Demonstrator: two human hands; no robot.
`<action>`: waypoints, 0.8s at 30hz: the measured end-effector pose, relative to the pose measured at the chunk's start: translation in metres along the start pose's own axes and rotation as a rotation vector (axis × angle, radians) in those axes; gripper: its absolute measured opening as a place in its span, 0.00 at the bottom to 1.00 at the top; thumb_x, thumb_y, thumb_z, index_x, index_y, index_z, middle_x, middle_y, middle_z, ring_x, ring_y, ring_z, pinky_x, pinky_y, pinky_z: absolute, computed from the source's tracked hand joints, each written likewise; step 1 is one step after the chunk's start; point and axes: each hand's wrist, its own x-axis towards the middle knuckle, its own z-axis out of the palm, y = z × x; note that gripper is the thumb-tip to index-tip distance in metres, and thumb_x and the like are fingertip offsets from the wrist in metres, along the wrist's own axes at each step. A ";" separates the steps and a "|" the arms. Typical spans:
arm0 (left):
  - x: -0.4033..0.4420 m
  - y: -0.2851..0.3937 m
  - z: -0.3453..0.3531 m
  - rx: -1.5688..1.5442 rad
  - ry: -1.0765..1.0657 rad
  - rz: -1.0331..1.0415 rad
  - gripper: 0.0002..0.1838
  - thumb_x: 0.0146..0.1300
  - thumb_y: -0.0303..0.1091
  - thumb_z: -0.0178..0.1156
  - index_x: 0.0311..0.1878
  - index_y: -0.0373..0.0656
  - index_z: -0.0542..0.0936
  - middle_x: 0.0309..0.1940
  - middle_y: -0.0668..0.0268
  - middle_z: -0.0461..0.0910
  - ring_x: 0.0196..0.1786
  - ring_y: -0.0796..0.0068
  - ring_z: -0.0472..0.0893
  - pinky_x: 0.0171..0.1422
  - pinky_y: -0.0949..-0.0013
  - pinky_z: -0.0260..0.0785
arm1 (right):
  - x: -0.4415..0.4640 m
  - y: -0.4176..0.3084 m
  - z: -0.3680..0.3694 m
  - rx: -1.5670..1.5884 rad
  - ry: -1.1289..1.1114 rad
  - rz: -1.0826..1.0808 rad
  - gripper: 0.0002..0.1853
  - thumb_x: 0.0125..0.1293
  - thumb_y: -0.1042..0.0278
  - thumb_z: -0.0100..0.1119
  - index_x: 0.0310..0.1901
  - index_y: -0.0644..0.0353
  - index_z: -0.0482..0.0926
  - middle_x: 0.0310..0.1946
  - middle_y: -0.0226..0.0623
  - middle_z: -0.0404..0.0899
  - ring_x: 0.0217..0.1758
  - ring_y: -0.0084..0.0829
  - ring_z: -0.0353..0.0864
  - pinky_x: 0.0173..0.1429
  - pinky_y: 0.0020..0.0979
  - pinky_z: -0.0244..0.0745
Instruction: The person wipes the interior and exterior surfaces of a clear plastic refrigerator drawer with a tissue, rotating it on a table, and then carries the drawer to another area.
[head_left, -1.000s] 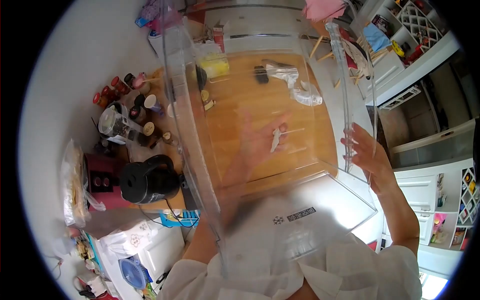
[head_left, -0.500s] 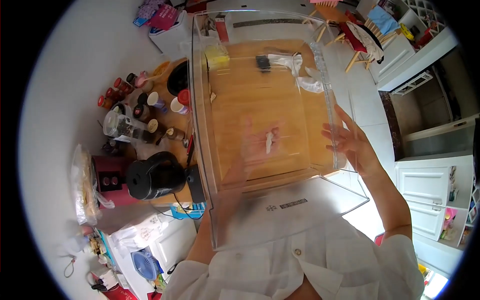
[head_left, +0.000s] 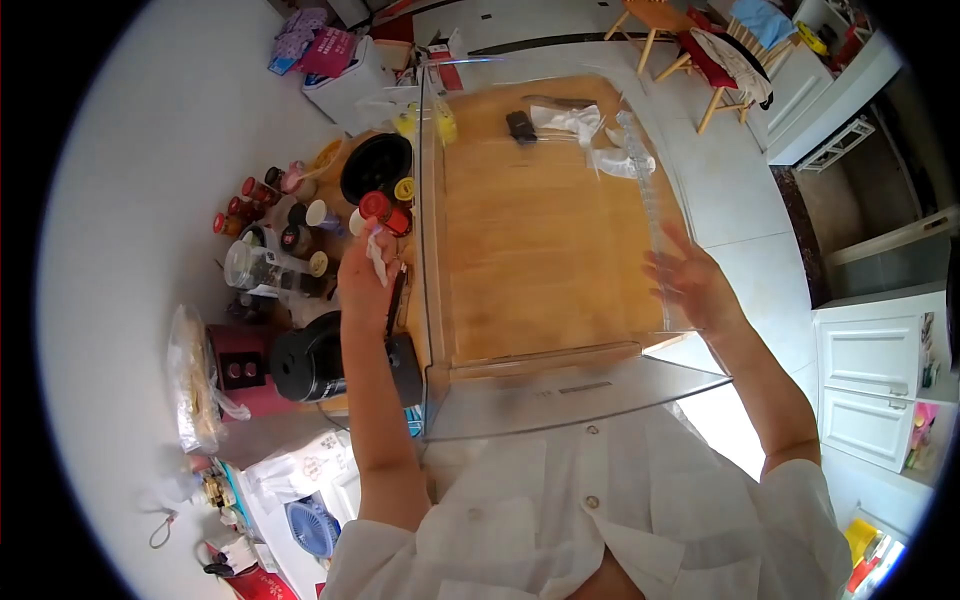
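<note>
A large clear plastic drawer (head_left: 560, 405) is tilted in front of me over the wooden table, its frosted front panel towards my shirt. My left hand (head_left: 362, 285) is outside the drawer's left wall, closed around a crumpled white tissue (head_left: 377, 257). At the right wall, my right hand (head_left: 697, 288) has its fingers spread against or just beside the clear plastic; exact contact is hard to tell.
On the left stand a black kettle (head_left: 305, 362), a red-lidded jar (head_left: 376, 206), a black bowl (head_left: 372, 168) and several jars. Through the drawer I see white crumpled paper (head_left: 568, 122) and a small black object (head_left: 521, 127) on the table (head_left: 540, 230). Chairs (head_left: 715, 85) stand at far right.
My left hand with the tissue has moved left, from behind the drawer's clear plastic to outside its left wall. The drawer's tilt has shifted, while my right hand stays near its right wall.
</note>
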 end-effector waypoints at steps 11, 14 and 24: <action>-0.039 -0.006 0.056 1.403 0.203 0.233 0.11 0.67 0.37 0.52 0.46 0.42 0.74 0.33 0.59 0.78 0.34 0.70 0.75 0.42 0.66 0.67 | 0.030 0.042 0.005 -0.089 -0.007 -0.099 0.41 0.53 0.62 0.58 0.72 0.50 0.60 0.61 0.44 0.68 0.61 0.31 0.69 0.63 0.37 0.60; -0.050 -0.041 0.020 1.470 0.149 0.083 0.12 0.64 0.40 0.56 0.39 0.39 0.74 0.28 0.55 0.77 0.32 0.65 0.76 0.38 0.63 0.66 | 0.044 0.061 0.009 -0.097 0.009 -0.121 0.41 0.52 0.62 0.58 0.72 0.50 0.60 0.63 0.44 0.66 0.61 0.31 0.68 0.64 0.36 0.59; -0.063 -0.078 0.015 1.511 0.242 0.199 0.11 0.55 0.34 0.63 0.28 0.37 0.73 0.17 0.58 0.72 0.21 0.68 0.74 0.27 0.66 0.64 | 0.070 0.109 0.009 -0.005 0.055 0.014 0.39 0.50 0.74 0.53 0.70 0.61 0.62 0.56 0.32 0.71 0.50 0.23 0.71 0.54 0.23 0.66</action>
